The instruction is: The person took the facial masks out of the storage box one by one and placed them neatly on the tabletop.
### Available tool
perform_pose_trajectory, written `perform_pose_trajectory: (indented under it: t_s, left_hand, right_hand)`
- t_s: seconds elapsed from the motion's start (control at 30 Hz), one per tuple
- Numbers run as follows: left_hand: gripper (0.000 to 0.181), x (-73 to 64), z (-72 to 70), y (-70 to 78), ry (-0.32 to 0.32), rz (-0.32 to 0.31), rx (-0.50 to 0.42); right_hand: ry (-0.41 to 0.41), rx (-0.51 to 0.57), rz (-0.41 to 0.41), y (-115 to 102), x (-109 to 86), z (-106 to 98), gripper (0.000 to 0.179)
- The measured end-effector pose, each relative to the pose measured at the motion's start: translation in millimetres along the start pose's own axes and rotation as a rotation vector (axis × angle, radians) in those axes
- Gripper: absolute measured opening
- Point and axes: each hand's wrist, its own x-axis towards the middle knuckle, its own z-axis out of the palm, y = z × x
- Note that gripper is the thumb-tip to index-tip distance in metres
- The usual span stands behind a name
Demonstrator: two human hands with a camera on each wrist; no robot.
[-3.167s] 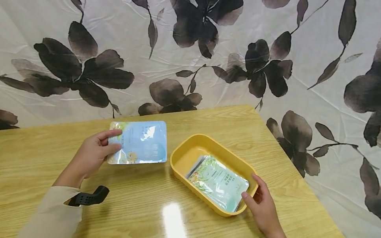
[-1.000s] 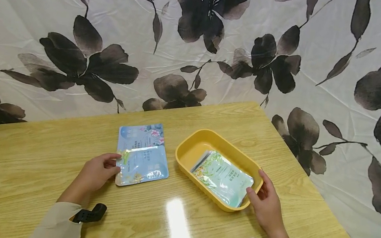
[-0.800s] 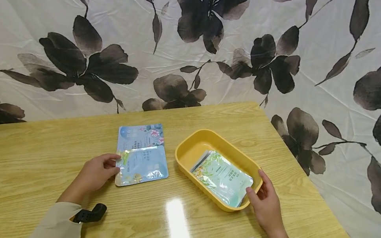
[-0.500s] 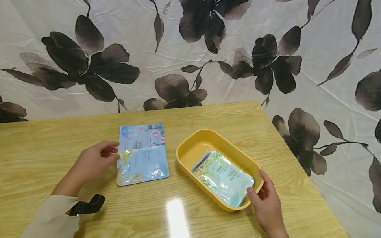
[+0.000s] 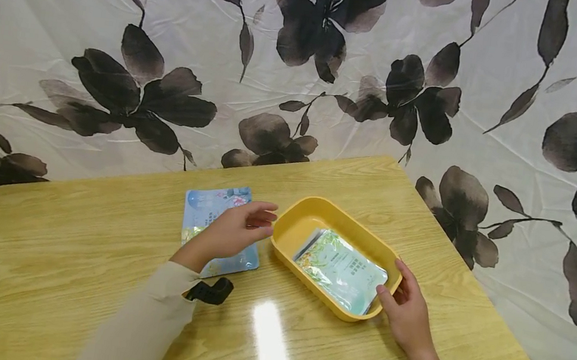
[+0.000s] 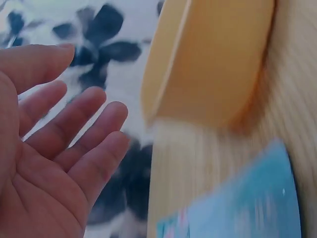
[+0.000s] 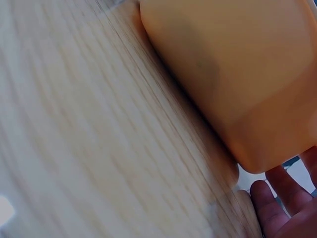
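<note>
My left hand (image 5: 241,231) is over the two blue pouches, its fingertips close to the left end of the yellow tray (image 5: 328,206). In the left wrist view its fingers are spread, holding nothing. The front blue pouch (image 5: 235,263) overlaps the rear floral blue pouch (image 5: 201,202) on the table; my hand and wrist hide part of both. With thumb inside and fingers outside, my right hand (image 5: 405,308) grips the tray's right end. A light green pouch (image 5: 344,271) lies in the tray on top of at least one other pouch, whose edge shows at its left.
The wooden table (image 5: 68,255) has a rounded right corner, and a floral cloth (image 5: 186,47) hangs behind it. Each wrist wears a black camera mount (image 5: 212,291). A bright light reflection crosses the table front.
My left hand first lowers the front blue pouch onto the rear one and lets go. It then moves right across them toward the tray. My right hand keeps its grip on the tray.
</note>
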Motion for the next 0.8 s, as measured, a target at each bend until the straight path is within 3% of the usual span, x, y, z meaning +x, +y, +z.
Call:
perform_pose_trajectory:
  t_s: [0.13,0.33,0.57,0.8]
  left_hand:
    - [0.052,25.8,22.7,18.6,-0.087,0.014,-0.021]
    - [0.053,50.4,52.8,33.1,-0.181,0.02,0.0]
    - [0.054,60.9,72.5,36.3,-0.227,-0.004,0.034]
    - [0.053,67.4,83.1,33.5,-0.267,-0.055,0.201]
  right_hand:
    - [0.003,0.004,-0.02,-0.3,-0.5,-1.0,0.064]
    - [0.002,-0.009,-0.052,2.4,0.7,-3.0,0.064]
    - [-0.012,0.033,-0.084,3.9,1.8,-1.4,0.063]
    - [-0.004,0.027,-0.081,1.9,1.0,-2.2,0.062]
